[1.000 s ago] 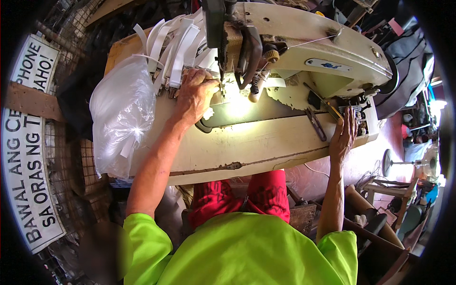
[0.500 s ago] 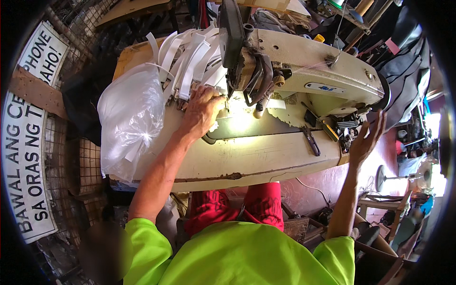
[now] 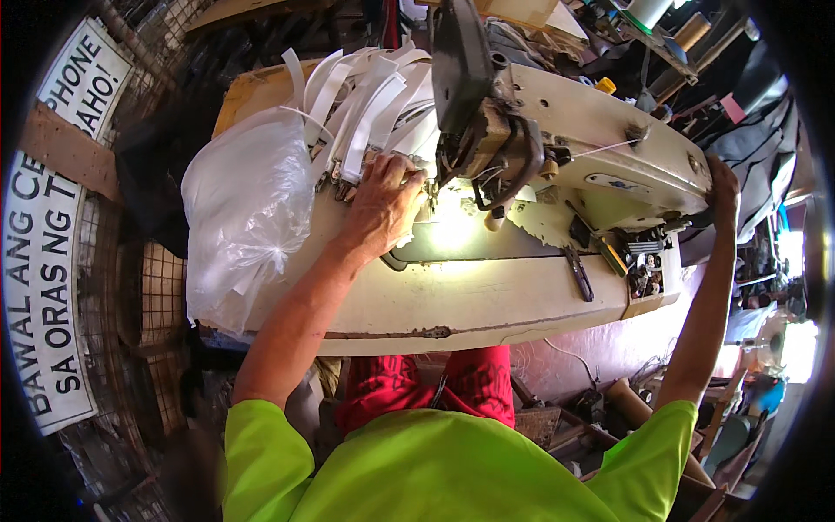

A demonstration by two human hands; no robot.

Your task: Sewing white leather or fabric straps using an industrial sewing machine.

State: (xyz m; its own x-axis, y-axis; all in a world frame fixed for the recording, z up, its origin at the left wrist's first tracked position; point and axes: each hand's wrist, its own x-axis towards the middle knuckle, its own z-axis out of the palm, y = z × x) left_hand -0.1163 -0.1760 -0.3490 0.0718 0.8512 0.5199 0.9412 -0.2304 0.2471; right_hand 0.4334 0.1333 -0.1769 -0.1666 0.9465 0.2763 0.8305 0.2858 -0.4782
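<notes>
On the table stands a cream sewing machine [image 3: 600, 113], its lamp lighting the needle area. Beside the needle, my left hand [image 3: 384, 204] rests low on the bed with fingers bent and closed. A small bit of white shows at its palm edge; what the fingers pinch is hidden. Just beyond it lies a thick bundle of white strips [image 3: 370, 100], their near ends close to my fingers. At the machine's right end, my right hand [image 3: 724, 181] is wrapped round the handwheel, which it mostly covers.
A filled, knotted clear plastic bag [image 3: 248, 217] sits left of my left arm. Dark snips [image 3: 578, 274] and a yellow-and-black tool [image 3: 611, 255] lie right of the needle, by a small parts tray [image 3: 645, 274]. Thread spools [image 3: 691, 33] stand at the far right.
My right hand has moved from open in the air beside the table up onto the handwheel. My left hand stays beside the needle. The view has shifted a little.
</notes>
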